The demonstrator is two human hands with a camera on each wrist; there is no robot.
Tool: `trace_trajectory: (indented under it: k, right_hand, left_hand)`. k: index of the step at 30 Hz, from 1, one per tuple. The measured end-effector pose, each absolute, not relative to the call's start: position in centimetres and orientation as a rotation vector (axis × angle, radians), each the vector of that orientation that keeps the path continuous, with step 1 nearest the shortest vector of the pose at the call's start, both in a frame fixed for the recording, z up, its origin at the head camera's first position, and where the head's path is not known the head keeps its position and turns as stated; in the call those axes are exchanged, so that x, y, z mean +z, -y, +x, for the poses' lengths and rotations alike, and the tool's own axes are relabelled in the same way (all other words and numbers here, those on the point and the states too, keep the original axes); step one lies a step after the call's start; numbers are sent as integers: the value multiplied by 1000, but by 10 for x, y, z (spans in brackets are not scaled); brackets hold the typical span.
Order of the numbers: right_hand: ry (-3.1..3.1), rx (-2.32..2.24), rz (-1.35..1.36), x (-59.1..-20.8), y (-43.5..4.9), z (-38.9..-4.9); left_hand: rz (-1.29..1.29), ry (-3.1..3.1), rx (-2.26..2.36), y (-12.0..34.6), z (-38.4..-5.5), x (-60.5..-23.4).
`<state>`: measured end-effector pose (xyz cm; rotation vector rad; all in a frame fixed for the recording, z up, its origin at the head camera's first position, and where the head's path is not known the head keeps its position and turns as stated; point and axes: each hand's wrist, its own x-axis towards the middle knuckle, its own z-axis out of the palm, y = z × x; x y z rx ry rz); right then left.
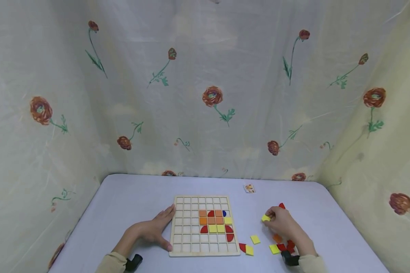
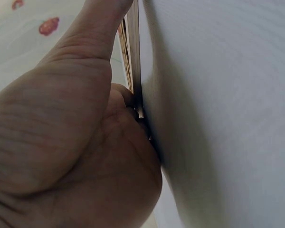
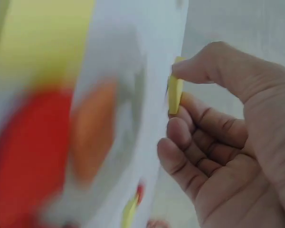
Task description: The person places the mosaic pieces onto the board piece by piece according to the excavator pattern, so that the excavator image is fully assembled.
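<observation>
Head cam: left hand [image 1: 153,229] spread wide against the left edge of the board [image 1: 205,254], right hand [image 1: 283,223] pinching a yellow tile [image 1: 265,218] off to the board's right. Left wrist: just palm beside the board. Right wrist: tile's pinched, blurry red piece [image 3: 35,156] and orange piece [image 3: 95,128] nearby.

In the right wrist view, a red piece [image 3: 35,156] and an orange piece [image 3: 94,130] are blurred.

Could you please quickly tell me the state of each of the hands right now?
Left hand: open, resting against the board.
Right hand: closed, pinching a yellow piece.
</observation>
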<state>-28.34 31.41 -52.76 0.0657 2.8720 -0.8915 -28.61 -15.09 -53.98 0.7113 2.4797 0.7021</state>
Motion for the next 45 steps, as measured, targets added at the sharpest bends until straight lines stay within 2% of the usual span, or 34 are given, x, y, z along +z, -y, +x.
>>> trace_trajectory:
  k: [4,9,15,24,34,45]
  right_hand:
    - [-2869,-912,-49,-518,-273,-277]
    - [-2824,-891,-363,-510,-225,-264]
    - [-2754,-810,-649,-511,-192,-250]
    - [-2699,-759,-649,-525,-188,-250]
    - [-2658,-877,-748,-526,-195,-256]
    - [-2617,-894,-716,-528,-195,-256]
  left_hand:
    - [718,-2481,708,151,-286,-540]
    - [743,-2481,711,151,-286,-540]
    - [721,-2481,702,151,-288,-542]
    - [731,-2483,703,152,-288,-545]
    - [704,-2481,693,151,-290,-543]
    - [725,-2473,694,153,-290,-545]
